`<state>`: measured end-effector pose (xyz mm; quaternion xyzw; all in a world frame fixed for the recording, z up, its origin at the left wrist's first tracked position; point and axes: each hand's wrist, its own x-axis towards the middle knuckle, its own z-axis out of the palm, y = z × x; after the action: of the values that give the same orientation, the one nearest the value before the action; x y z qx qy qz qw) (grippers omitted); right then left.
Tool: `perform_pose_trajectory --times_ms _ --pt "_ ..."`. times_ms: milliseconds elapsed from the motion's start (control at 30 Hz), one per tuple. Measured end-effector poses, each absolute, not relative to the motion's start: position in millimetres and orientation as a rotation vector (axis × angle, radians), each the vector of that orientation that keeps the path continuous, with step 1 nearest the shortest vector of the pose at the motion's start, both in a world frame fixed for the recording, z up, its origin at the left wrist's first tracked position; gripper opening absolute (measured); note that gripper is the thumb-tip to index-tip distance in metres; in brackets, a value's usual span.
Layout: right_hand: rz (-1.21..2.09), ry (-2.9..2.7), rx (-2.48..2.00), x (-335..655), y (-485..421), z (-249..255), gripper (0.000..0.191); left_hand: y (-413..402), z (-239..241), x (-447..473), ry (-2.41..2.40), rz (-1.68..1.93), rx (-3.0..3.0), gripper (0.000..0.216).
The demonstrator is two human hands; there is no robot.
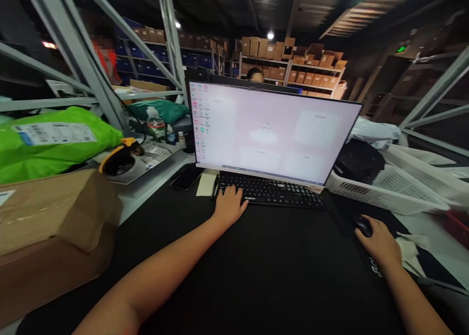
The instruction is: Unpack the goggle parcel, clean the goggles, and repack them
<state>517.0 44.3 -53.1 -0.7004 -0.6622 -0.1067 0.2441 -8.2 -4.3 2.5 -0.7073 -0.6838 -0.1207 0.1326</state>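
- Keyboard (276, 192) and mouse (362, 225): one lies on a black mat (274, 261) just before the monitor (271, 129), the other well apart to its right, on a dark pad (395, 226).
- Far left, a cardboard box (54, 217) stands on the worktop (137, 198), near a bright green parcel (54, 137).
- Next, a phone (186, 177) lies flat, beside a pale yellow paper (206, 184).
- Left hand (227, 208) rests palm down on the keyboard's left end, fingers slightly spread over the keys, thumb out to the right.
- Monitor shows a column of icons along its left edge.
- Right hand (383, 242) curls over the mouse, thumb along its near side.
- White basket (381, 193) stands behind that hand, a black bag (361, 161) in it.
- Pale cloth (410, 256) lies just right of the right hand.
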Motion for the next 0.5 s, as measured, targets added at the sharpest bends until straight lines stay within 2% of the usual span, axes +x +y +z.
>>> perform_pose_trajectory --times_ms 200,500 --pt "-0.266 -1.852 -1.761 520.9 48.0 -57.4 0.055 -3.1 2.3 -9.8 -2.012 -0.374 -2.032 0.042" --pt "-0.327 -1.86 -1.915 518.5 43.7 -54.5 0.056 -2.9 1.4 -10.1 -2.0 -0.4 -2.035 0.038"
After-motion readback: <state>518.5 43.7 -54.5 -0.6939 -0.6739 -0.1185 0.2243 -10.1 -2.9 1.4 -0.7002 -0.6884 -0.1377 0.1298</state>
